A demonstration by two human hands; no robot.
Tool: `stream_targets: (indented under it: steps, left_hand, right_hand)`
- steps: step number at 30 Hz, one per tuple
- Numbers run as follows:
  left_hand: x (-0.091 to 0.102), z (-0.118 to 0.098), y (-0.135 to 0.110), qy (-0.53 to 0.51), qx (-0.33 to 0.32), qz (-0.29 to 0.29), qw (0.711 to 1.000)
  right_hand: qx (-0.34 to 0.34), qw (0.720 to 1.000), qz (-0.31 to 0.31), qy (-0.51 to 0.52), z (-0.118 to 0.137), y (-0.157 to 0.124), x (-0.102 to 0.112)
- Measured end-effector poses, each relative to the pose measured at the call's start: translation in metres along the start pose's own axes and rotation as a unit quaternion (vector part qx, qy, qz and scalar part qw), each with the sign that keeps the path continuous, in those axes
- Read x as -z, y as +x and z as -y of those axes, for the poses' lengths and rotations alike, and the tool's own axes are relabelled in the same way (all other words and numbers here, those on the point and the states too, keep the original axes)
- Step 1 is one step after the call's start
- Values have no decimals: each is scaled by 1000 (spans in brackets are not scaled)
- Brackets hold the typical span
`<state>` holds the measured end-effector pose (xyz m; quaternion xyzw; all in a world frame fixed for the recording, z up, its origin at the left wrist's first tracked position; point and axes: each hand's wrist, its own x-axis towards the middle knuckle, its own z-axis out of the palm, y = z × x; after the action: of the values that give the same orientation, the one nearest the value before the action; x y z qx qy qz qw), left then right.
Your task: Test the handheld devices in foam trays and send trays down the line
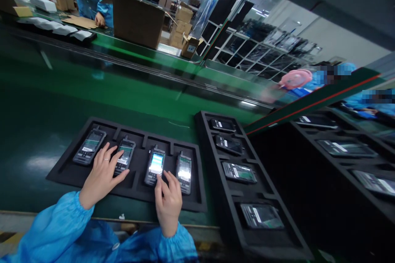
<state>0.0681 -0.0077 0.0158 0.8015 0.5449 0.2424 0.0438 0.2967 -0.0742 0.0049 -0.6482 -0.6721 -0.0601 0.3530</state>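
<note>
A black foam tray [140,191] lies before me with several handheld devices in its slots, each with a screen, keypad and stubby antenna. My left hand [103,172] rests with fingers spread over the second device [127,150] from the left; its fingertips touch the screen area. My right hand [169,197] has its thumb at the keypad of the third device [156,163], whose screen is lit blue and white. Its other fingers extend toward the rightmost device [184,172]. At the far left sits another device [89,146], with a white label on its screen.
A second black foam tray [220,191] with several similar devices stands to the right, and more trayed devices [345,148] lie beyond. Across the green worktop [132,98], a co-worker's hand [99,19] is near a cardboard box [138,20]. A green post [314,102] slants at right.
</note>
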Motion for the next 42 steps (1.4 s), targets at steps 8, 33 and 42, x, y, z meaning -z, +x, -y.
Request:
stream_targets:
  steps: [8, 33, 42]
  left_hand:
    - [-1, 0, 0, 11, -7, -7, 1000]
    - [-1, 0, 1, 15, -14, -10, 1000]
    - [-2, 0, 1, 16, -14, -8, 1000]
  right_hand:
    - [-23, 999, 13, -19, 5, 4, -3]
    - [-89, 995, 46, 16, 1, 12, 0]
    - [-88, 989, 117, -3, -3, 40, -11]
